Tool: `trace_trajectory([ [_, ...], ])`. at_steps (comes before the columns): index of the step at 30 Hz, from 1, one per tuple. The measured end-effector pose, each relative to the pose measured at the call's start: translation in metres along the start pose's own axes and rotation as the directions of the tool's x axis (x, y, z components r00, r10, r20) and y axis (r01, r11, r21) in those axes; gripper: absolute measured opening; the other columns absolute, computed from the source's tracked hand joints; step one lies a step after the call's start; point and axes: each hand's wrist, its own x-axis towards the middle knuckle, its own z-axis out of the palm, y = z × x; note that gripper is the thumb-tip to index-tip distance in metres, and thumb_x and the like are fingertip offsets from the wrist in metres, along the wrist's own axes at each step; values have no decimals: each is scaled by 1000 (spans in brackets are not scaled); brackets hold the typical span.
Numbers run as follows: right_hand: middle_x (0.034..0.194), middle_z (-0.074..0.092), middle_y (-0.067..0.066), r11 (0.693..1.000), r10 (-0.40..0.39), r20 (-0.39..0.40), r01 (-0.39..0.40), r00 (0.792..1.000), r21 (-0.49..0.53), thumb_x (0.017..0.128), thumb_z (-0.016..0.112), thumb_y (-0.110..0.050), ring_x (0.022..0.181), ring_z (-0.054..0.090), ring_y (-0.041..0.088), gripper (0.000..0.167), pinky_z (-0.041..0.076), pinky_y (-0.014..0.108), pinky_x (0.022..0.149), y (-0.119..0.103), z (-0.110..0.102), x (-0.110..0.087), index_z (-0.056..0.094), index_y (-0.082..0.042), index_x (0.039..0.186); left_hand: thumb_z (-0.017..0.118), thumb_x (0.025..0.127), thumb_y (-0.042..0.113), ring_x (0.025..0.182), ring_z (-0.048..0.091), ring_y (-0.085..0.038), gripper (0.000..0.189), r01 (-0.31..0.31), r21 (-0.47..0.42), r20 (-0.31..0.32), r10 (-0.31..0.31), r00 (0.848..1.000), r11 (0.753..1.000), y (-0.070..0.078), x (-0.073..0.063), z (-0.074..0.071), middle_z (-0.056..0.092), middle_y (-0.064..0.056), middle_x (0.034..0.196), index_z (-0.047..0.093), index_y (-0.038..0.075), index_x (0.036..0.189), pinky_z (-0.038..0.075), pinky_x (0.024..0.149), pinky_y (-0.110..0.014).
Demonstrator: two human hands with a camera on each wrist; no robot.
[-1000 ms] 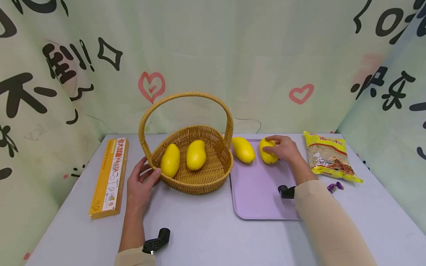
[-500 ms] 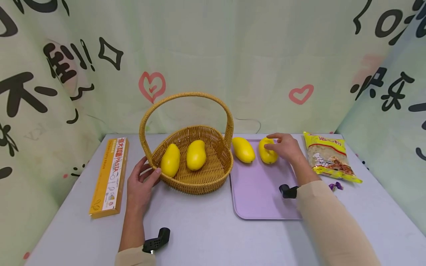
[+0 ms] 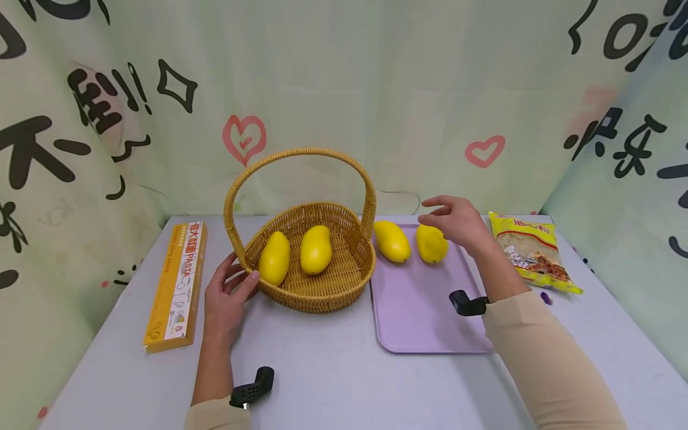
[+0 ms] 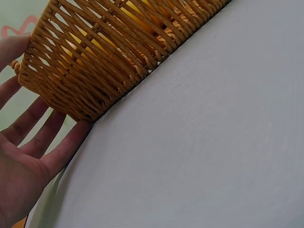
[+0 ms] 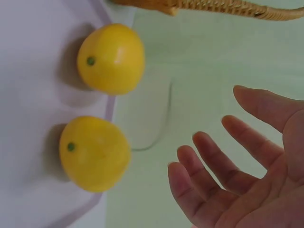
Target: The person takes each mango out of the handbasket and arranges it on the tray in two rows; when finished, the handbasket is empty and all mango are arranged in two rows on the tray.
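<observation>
In the head view a wicker basket (image 3: 322, 304) with a tall arched handle holds two yellow mangoes, a left mango (image 3: 275, 259) and a right mango (image 3: 316, 251). My left hand (image 3: 226, 301) grips its left side, thumb at the rim and fingers along the outer wall, seen also as the left hand (image 4: 28, 152) in the left wrist view. Two more mangoes, one (image 3: 392, 242) nearer the basket and another (image 3: 432, 243) to its right, lie on a lilac tray (image 3: 424, 310). My right hand (image 3: 457, 221) hovers just above the right-hand one, fingers spread, holding nothing.
An orange pasta box (image 3: 174, 286) lies left of the left hand. A yellow bag of food (image 3: 534, 254) lies right of the tray, with a small purple wrapped candy (image 3: 546, 298) partly hidden by the right arm. A printed curtain (image 3: 333, 89) stands behind the table.
My right hand has let go of the mango on the tray and risen up and slightly back from it. That mango stays on the tray. The left hand and basket have not moved.
</observation>
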Motion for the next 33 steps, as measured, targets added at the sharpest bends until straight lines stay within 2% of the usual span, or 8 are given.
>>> trace_trajectory([
  [5,145,55,23,999,-31,18,30,999,30,101,64,-34,128,54,42,49,53,53,108,-19,1,-8,56,-11,145,72,98,31,137,51,-26,74,11,-9,9,-11,1000,1000,-1,1,-2,46,-11,151,34,31,162,54,83,-6],
  [10,137,59,20,995,-80,44,78,996,57,102,64,-32,119,57,37,43,55,51,105,-35,5,-16,61,-7,136,72,98,32,136,51,-26,73,8,-6,5,-8,1000,1000,0,0,-2,47,-11,151,35,30,162,54,83,-7],
  [16,126,64,16,986,-140,103,130,985,103,101,66,-32,112,63,31,38,59,46,98,-46,13,-20,64,-7,128,72,98,33,135,52,-26,72,-1,-2,-6,1,1000,1000,0,0,-1,48,-11,149,38,29,161,54,83,-7],
  [21,125,65,14,974,-190,139,169,972,148,99,68,-31,113,62,32,36,60,43,95,-55,20,-20,65,-9,127,73,97,34,135,53,-26,73,5,5,-11,-5,1000,1000,-1,0,-1,49,-10,148,38,29,160,54,83,-7],
  [25,128,66,12,951,-269,187,230,945,204,98,69,-27,116,63,33,37,61,42,94,-61,27,-18,65,-7,129,73,97,35,135,53,-25,73,4,8,-13,-4,1000,1000,-2,0,-1,49,-10,148,38,29,161,54,83,-7],
  [29,130,66,13,920,-359,237,300,903,250,98,70,-23,116,64,33,36,62,43,92,-66,36,-16,66,-8,129,74,97,35,134,53,-24,73,7,1,-15,-7,1000,1000,-2,0,0,50,-9,147,38,29,160,55,84,-8],
  [33,132,66,13,905,-401,273,331,875,269,97,71,-23,116,65,30,37,62,43,92,-73,43,-17,66,-11,131,74,97,33,133,54,-24,72,9,1,-17,-9,1000,1000,-1,0,1,50,-9,147,38,29,160,55,84,-8],
])
